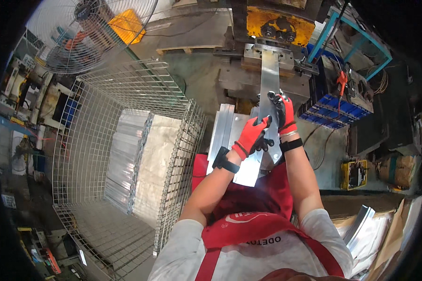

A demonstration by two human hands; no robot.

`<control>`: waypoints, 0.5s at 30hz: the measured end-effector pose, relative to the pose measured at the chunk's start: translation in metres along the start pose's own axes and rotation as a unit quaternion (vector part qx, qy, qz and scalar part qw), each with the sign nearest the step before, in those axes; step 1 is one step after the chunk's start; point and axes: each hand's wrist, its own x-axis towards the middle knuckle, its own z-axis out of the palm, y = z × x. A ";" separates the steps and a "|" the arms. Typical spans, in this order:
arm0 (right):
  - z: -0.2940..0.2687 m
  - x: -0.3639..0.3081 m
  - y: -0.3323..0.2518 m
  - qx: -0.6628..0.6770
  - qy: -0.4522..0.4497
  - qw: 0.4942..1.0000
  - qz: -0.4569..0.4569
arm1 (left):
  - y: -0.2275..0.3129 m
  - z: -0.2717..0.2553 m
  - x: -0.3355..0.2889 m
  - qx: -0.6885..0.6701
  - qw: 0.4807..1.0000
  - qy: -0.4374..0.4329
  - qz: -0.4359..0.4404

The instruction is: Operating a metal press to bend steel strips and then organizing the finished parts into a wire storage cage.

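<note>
A long, flat metal strip (269, 78) runs from over my lap away from me, its far end in the die (286, 58) of a machine with a yellow front. My left hand (253, 136), in a red glove with black fingers, grips the strip's left side near its closer half. Farther along, my right hand (286, 114) in a matching glove is closed on the right edge. Fingers under the strip are partly hidden. Beside and beneath it, just left of my left hand, lie more metal profiles (222, 126).
A wire mesh cage (162, 187) on my left holds stacked metal profiles (122, 159) and a cardboard sheet (157, 164). A fan (86, 42) stands beyond it. At right are a blue crate (328, 110), a yellow bin (354, 175) and a box with shiny profiles (361, 225).
</note>
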 end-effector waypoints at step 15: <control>0.001 -0.001 0.000 0.130 -0.006 0.989 0.074 | -0.014 0.002 0.003 -0.144 0.989 -0.011 -0.023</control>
